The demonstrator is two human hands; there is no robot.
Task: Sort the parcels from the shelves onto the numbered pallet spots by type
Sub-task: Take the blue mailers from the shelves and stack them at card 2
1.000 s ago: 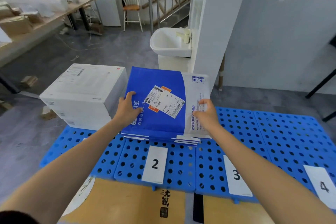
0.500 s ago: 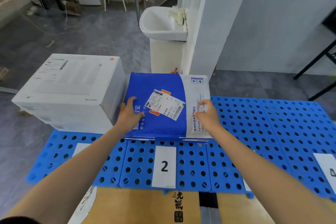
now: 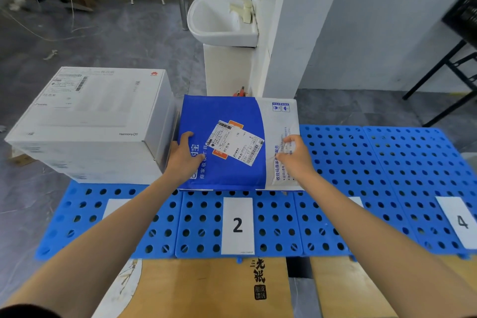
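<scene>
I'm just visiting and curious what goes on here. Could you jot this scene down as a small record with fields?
Parcel: blue and white mailer, lying flat on the blue pallet behind label 2
Left hand: grips the mailer's left edge
Right hand: pinches its white side
Neighbour: white box, just left of the mailer
Also labelled: label 4, far right

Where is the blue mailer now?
Head view, centre: the blue mailer lies on the pallet behind card 2, just right of the white box.
</scene>
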